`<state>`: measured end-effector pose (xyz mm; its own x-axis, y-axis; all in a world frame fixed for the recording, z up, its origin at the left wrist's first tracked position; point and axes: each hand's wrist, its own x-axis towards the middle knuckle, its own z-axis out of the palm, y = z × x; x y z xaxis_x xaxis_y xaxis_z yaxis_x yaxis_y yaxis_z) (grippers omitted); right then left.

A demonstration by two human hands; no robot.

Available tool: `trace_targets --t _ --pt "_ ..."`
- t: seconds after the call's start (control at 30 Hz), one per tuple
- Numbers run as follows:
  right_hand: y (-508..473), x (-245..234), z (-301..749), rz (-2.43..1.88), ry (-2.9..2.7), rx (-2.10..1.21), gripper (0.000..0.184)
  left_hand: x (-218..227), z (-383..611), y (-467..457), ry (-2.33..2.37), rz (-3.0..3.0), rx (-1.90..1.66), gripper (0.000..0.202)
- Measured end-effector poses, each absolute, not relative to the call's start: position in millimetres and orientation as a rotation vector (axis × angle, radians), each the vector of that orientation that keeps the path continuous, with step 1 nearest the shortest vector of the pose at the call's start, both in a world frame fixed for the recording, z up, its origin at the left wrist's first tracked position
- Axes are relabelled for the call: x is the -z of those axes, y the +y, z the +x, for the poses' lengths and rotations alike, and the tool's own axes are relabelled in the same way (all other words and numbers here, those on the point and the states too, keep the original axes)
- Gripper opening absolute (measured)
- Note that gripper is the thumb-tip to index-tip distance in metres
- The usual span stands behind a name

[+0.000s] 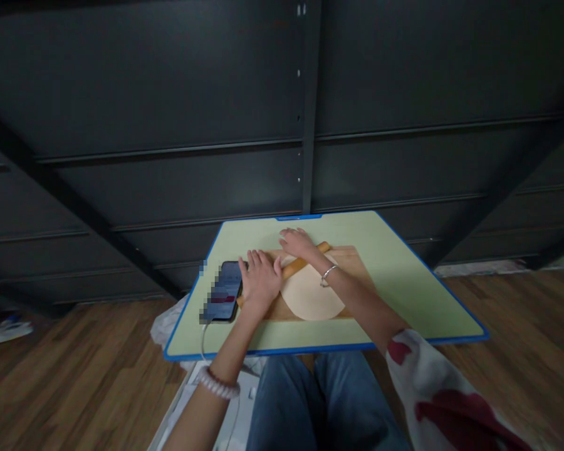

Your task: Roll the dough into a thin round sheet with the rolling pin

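A round, flat sheet of pale dough (310, 297) lies on a wooden board (352, 260) on a green table with a blue rim (404, 275). A wooden rolling pin (295, 267) lies across the far edge of the dough. My left hand (260, 280) presses flat on the pin's left end, fingers stretched out. My right hand (298, 241) rests palm down on the pin's right part, fingers extended; a bracelet is on that wrist.
A phone (225, 291) with a lit screen and a white cable lies on the table just left of my left hand. Dark metal panels (282, 125) stand right behind the table. Wooden floor (75, 376) surrounds it; my jeans-clad legs (329, 401) are under the near edge.
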<state>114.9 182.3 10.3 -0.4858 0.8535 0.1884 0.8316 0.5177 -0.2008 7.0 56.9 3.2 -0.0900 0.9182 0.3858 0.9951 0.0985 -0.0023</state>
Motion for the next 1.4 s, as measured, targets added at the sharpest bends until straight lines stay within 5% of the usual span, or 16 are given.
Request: trace_targets --t 0.63,1.2,1.4 --pt "175.9 -2.8 111.6 -1.220 -2.510 -0.127 0.031 -2.7 -20.2 95.2 -2.047 -2.305 0.172 0.054" --pt "17.5 -1.6 136.6 -1.246 -2.434 0.060 0.048 15.3 -3.5 -29.7 -1.693 -2.324 0.555 0.055" --pt "-15.0 4.6 148.9 -1.117 -2.468 0.104 0.036 21.9 -4.1 -79.5 -1.508 -2.546 0.737 0.053"
